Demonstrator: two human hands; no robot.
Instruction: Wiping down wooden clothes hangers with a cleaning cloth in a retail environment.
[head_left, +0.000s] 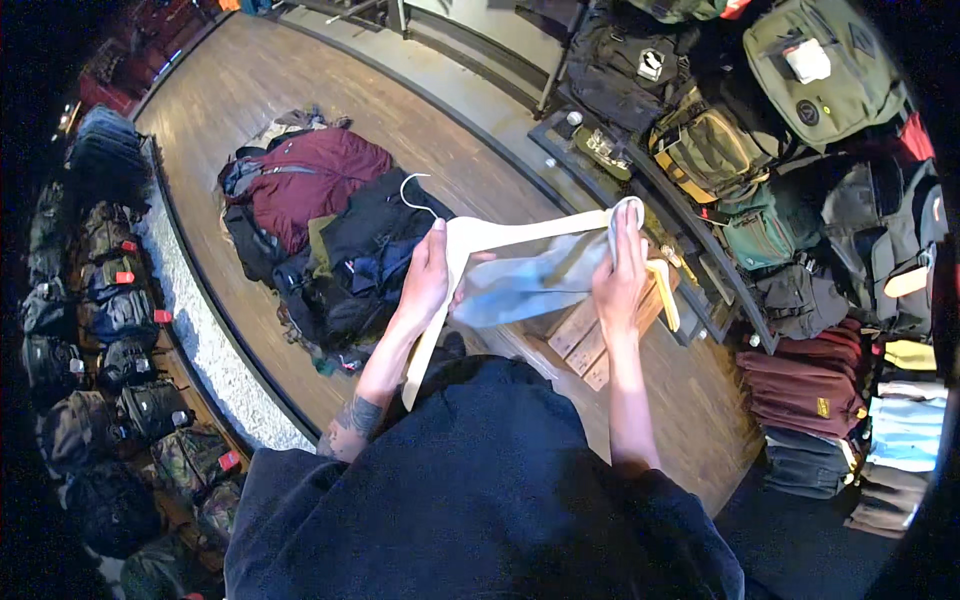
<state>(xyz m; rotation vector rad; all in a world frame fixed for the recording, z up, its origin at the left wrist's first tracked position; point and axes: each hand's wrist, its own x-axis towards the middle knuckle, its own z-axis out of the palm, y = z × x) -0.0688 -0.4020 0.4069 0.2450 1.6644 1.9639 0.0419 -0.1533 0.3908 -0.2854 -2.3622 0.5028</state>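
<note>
White hanger (475,236) | left fingers (436,240) gripping it | right fingers (630,240) pinching cloth (530,295) | red tags (124,277) illegible

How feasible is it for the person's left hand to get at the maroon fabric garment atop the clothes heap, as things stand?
Probably no, unless freed: the left hand holds the pale arched hanger with a thin hook, though the maroon garment lies mostly uncovered.

Rm over flr (400,130) past hanger (535,229), clothes pile (325,185) obst. L

place: clothing and bag shop | rows of red-tagged bags (152,405) | displayed backpacks (825,85) | stacked folded garments (800,380)
</note>
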